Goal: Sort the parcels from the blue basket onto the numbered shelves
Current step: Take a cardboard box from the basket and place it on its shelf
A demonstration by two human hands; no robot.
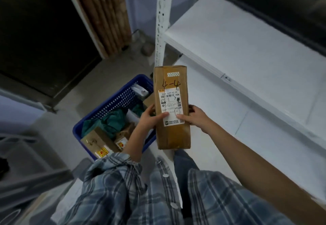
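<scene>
A long brown cardboard parcel (170, 81) marked "4-4" by hand, with a white shipping label, is held upright in front of me. My left hand (150, 118) grips its left side and my right hand (195, 117) its right side, thumbs on the label. Below and to the left, the blue basket (112, 103) stands on the floor, holding several parcels: a brown box (97, 142) with handwriting, a green soft bag (109, 121) and a white packet (140, 90). White shelves (238, 51) stand at the right.
A white perforated shelf upright (161, 21) rises just behind the parcel. A lower shelf board (264, 118) lies under my right arm. A dark doorway (40, 35) and a brown curtain (105, 12) are at the far left. Grey furniture (26, 154) stands at the left edge.
</scene>
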